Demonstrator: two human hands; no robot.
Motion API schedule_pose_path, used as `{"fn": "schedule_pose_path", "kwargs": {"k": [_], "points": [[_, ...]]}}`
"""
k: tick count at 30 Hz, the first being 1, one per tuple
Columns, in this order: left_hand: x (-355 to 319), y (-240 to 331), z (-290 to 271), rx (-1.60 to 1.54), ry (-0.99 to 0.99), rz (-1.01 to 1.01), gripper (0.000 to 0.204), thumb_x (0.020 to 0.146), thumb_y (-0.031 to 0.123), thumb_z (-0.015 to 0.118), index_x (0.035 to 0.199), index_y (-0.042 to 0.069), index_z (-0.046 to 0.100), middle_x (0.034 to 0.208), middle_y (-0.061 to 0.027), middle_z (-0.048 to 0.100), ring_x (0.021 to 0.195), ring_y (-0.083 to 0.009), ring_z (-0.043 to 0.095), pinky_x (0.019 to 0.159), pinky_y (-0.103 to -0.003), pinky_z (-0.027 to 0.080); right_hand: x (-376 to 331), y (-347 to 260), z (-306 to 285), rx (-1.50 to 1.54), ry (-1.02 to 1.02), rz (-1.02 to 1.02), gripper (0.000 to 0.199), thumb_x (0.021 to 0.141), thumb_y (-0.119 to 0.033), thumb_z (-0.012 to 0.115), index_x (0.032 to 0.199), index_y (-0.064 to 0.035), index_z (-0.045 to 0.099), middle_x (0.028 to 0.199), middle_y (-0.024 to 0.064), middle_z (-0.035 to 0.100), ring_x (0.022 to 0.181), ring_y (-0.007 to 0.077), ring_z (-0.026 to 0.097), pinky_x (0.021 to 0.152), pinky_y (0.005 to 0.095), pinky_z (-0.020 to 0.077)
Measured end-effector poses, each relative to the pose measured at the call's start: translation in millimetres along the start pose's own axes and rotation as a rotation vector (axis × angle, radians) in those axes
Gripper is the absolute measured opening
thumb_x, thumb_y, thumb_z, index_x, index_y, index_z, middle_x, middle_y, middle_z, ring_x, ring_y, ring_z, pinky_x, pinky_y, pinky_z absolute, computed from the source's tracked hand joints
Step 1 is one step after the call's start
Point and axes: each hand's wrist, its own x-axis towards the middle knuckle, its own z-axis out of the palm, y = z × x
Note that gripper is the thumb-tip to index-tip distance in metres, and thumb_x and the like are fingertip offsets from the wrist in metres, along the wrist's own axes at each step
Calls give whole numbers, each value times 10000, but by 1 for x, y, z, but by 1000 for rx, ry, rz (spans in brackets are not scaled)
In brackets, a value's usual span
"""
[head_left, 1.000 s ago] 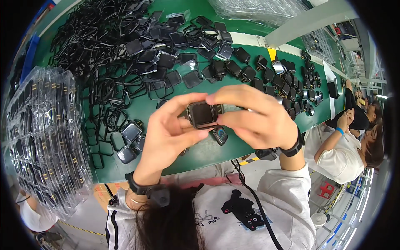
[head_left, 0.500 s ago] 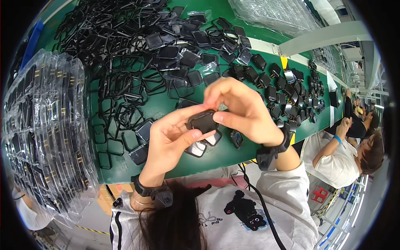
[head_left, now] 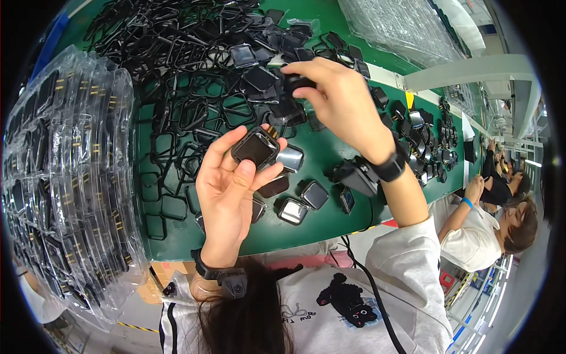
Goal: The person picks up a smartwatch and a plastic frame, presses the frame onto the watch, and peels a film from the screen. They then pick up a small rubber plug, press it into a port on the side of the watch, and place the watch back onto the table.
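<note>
My left hand [head_left: 221, 194] is closed around a black square watch case [head_left: 257, 150] with a dark glossy face and gold contacts at its upper corner. Thumb and fingers grip its edges. Farther off, over the pile of dark screens [head_left: 259, 82], my right hand [head_left: 348, 103] is closed, with a small black piece [head_left: 300, 84] between thumb and forefinger; its shape is partly hidden. A silvery-faced square piece [head_left: 291, 158] lies beside the held case. Near my left hand on the table are a white-faced watch unit [head_left: 292, 211], a grey-faced one [head_left: 314, 194] and another standing on edge [head_left: 348, 199].
Loose black frames [head_left: 174, 124] spread over the green table [head_left: 277, 236]. Clear plastic trays [head_left: 76, 177] stack at the left, and more wrapped trays [head_left: 395, 29] lie at the back. Several black watch units [head_left: 421, 141] sit at the right. A co-worker [head_left: 489, 230] sits beyond them.
My right hand has left the watch case and reached away to the screen pile. My left hand keeps the case, now farther left and tilted with its face and gold contacts showing.
</note>
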Motion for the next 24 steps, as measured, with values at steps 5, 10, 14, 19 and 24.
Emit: {"fn": "schedule_pose_path", "kwargs": {"k": [5,10,14,19,24], "points": [[-1,-2,2,-25,-8,-21,376,908,68,531,1248,-34,407,1217,-223,521,1082,-369,560,855,-402,539,-17,4,-15,73,48,-76,269,711,16,671,974,-27,633,901,129,618,693,259,597,609,302,484],[2,-6,6,36,-21,29,372,907,51,525,1246,-40,404,1220,-220,517,1078,-364,563,866,-400,535,-37,-20,-28,218,229,-286,195,693,67,656,869,-12,625,889,148,610,805,287,633,679,328,523],[3,-9,8,73,-48,53,369,904,40,526,1243,-41,405,1227,-217,513,1092,-335,557,875,-399,530,-45,-23,-24,345,285,-358,178,674,88,658,814,-7,603,929,163,595,898,342,630,728,379,538],[0,-11,10,139,-51,84,358,905,23,512,1241,-41,406,1233,-212,508,1117,-303,541,874,-402,529,-55,-29,-28,425,305,-506,173,663,61,681,788,-10,585,1001,176,571,927,392,615,728,408,542],[-7,-5,23,82,-164,82,398,870,-62,502,1253,-44,397,1270,-207,477,1143,-275,522,922,-386,497,-61,-28,-29,368,418,-582,215,607,-11,723,795,-18,618,988,132,609,903,342,605,692,381,538]]}}
